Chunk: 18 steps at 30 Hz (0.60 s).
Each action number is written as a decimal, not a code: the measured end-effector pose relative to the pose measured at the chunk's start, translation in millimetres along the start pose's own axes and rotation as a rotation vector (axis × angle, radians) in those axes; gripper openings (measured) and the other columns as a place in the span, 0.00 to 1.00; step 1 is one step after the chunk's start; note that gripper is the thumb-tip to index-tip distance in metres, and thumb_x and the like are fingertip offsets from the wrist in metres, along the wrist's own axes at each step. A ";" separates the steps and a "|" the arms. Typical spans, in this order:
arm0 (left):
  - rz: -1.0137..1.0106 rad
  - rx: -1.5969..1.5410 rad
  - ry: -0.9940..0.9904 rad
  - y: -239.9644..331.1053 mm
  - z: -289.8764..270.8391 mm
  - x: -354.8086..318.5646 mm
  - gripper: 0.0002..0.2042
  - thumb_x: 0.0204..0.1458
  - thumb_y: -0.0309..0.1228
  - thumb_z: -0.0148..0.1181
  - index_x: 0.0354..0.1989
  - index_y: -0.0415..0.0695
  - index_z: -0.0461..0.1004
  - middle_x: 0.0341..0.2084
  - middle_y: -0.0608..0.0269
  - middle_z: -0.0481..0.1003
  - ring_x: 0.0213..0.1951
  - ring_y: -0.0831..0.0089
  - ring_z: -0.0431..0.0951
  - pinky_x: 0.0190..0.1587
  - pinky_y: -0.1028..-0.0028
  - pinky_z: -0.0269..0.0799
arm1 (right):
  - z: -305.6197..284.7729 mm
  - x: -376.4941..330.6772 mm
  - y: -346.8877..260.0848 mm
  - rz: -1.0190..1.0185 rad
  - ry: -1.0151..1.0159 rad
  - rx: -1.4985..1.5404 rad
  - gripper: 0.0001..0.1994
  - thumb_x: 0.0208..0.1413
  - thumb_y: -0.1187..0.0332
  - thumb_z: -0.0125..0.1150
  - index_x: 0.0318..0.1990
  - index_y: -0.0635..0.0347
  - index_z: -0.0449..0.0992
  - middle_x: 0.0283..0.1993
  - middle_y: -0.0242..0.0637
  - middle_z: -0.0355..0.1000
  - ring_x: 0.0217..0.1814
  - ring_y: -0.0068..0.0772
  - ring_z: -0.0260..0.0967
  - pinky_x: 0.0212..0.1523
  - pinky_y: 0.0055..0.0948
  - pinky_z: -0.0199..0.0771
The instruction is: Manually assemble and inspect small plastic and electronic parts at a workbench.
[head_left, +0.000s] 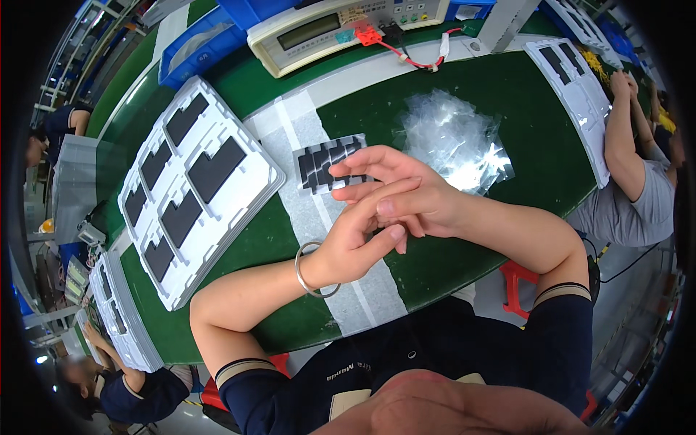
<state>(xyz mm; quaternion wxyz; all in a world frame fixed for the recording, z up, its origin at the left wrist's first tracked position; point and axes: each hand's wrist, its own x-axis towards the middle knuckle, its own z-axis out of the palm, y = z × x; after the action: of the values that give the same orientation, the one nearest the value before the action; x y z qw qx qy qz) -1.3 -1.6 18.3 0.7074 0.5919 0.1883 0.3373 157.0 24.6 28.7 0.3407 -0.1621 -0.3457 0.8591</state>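
Observation:
My left hand (355, 239), a metal bangle (299, 270) on its wrist, meets my right hand (424, 196) above the table. Left fingers lie across the right palm, and the left thumb stands apart. On the right hand the fingers stretch out to the left and are spread, while its thumb rests over the left fingers. No object shows in either hand; the spot where they overlap is partly hidden. Just beyond the fingertips lies a small sheet with black strips (315, 167), partly covered by my right hand. A loose pile of clear plastic film pieces (457, 141) is behind my right hand.
A stack of white trays (243, 156) holding black flat pieces stands at left. A bench meter (312, 40) with red and black leads and a blue bin (192, 54) are at the back. More white trays (573, 94) lie at right, near a co-worker's arms (627, 138).

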 end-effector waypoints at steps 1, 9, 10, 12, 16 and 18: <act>0.003 -0.001 0.015 -0.4 1.0 -0.2 0.25 0.55 0.26 0.44 0.62 0.35 0.51 0.33 0.52 0.70 0.34 0.71 0.72 0.32 0.76 0.70 | 0.4 -0.5 -0.1 -0.003 -0.003 0.004 0.28 0.49 0.74 0.58 0.57 0.58 0.56 0.62 0.46 0.52 0.64 0.40 0.55 0.58 0.35 0.65; 0.033 -0.071 0.051 -13.5 -5.6 0.6 0.29 0.57 0.53 0.38 0.47 0.35 0.64 0.29 0.51 0.72 0.30 0.67 0.72 0.32 0.72 0.69 | -5.3 -1.1 3.5 0.038 -0.021 -0.059 0.16 0.57 0.67 0.48 0.50 0.66 0.67 0.49 0.44 0.67 0.23 0.23 0.67 0.19 0.20 0.71; 0.024 -0.091 0.062 -11.9 -5.4 0.1 0.29 0.58 0.54 0.36 0.44 0.34 0.66 0.28 0.52 0.72 0.29 0.68 0.72 0.32 0.72 0.68 | -1.8 -0.4 5.2 0.042 0.001 -0.098 0.16 0.58 0.67 0.47 0.51 0.65 0.68 0.42 0.40 0.71 0.14 0.16 0.60 0.15 0.18 0.67; 0.004 -0.107 0.106 -6.2 -0.9 1.4 0.30 0.57 0.55 0.35 0.40 0.34 0.68 0.27 0.53 0.72 0.28 0.69 0.71 0.32 0.73 0.68 | 4.4 -4.1 -2.6 0.002 -0.013 -0.331 0.17 0.58 0.67 0.47 0.53 0.63 0.66 0.41 0.39 0.72 0.16 0.16 0.61 0.18 0.17 0.67; -0.029 -0.254 0.164 -7.9 -3.6 1.5 0.31 0.57 0.55 0.35 0.36 0.33 0.70 0.27 0.56 0.73 0.29 0.70 0.72 0.33 0.73 0.68 | 6.7 -8.0 -0.9 -0.119 -0.104 -0.588 0.21 0.58 0.62 0.46 0.57 0.61 0.63 0.57 0.38 0.63 0.28 0.19 0.67 0.26 0.15 0.66; -0.030 -0.262 0.248 -10.9 -4.9 -0.5 0.27 0.60 0.50 0.36 0.32 0.36 0.71 0.27 0.60 0.72 0.29 0.72 0.71 0.33 0.74 0.68 | 4.9 -8.4 1.2 -0.224 -0.096 -0.738 0.23 0.55 0.64 0.50 0.58 0.63 0.61 0.57 0.40 0.62 0.43 0.25 0.68 0.41 0.22 0.68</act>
<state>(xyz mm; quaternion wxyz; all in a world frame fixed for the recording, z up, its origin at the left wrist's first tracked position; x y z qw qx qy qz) -2.1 0.7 6.6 0.7546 0.4458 0.2374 0.4190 159.9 15.7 31.7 0.3347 -0.1948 -0.6626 0.6411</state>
